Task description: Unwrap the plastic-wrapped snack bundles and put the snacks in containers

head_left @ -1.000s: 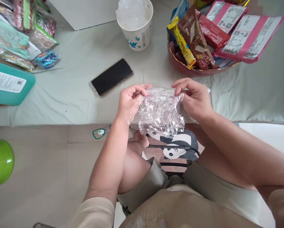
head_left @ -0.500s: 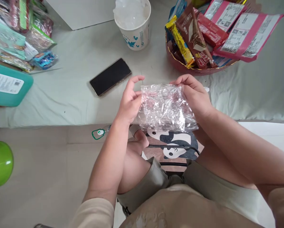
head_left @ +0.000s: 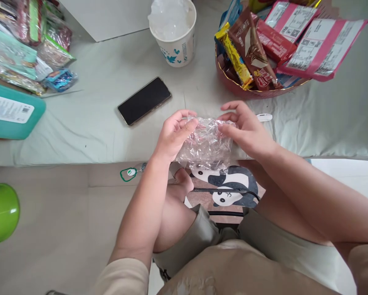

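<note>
A crinkled clear plastic bag (head_left: 206, 145) hangs between my two hands, just above the front edge of the cloth-covered surface. My left hand (head_left: 175, 134) grips its upper left part, thumb over the film. At the upper right, the thumb and fingers of my right hand (head_left: 248, 129) pinch the film, with the index finger raised off it. Some pinkish tone shows through the plastic; I cannot tell whether that is my fingers. Close behind my right hand lies a small white tool (head_left: 264, 117), its kind unclear.
A black phone (head_left: 144, 100) lies left of my hands. Behind stand a paper cup (head_left: 179, 51) stuffed with clear plastic and a red bowl (head_left: 233, 84) of wrapped snacks. Packaged goods (head_left: 14, 49) and a teal box (head_left: 33, 119) sit left. A green bin (head_left: 2, 213) stands lower left.
The bag, spread flatter half a second ago, is now more bunched and narrower. My right hand has shifted left toward my left hand, uncovering more of the white tool.
</note>
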The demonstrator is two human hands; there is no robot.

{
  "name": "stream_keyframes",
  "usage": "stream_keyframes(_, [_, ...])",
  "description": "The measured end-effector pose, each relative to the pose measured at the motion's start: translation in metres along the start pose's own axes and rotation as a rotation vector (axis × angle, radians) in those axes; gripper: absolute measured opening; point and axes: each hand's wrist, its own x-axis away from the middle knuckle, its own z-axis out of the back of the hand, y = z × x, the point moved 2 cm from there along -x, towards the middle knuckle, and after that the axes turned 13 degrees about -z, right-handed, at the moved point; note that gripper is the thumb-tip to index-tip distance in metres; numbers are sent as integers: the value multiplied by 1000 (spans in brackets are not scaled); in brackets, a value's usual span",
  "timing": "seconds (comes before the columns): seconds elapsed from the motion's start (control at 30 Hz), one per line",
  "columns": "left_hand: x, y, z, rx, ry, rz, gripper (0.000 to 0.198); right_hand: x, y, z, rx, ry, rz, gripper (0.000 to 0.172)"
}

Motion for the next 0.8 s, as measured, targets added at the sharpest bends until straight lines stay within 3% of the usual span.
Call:
stream_keyframes(0.13, [-4,-2,2,-124,103,-124,40,2,0,-1,152,-12,26,22])
stream_keyframes(0.3, [-8,-4,6,-153,226,-292,42,-1,-1,5,-30,171,44,21])
stream_keyframes(0.43, [-8,-4,7,-149,269,-369,41,3,-1,-1,-130,-25,-63,42])
stream_keyframes(0.5, [-8,-3,7,-163,281,-359,38,5,-2,-4,-54,-87,-99,41])
stream_keyframes(0.67, [-9,6,10,-69,383,-312,40,4,-1,1,-117,49,-12,37])
stream_keyframes(0.73, [-8,8,7,6,337,-195,48,3,1,1,-159,43,31,34])
stream_keyframes(0.8, [-5,10,1,50,197,-58,56,4,1,0,-122,29,57,30])
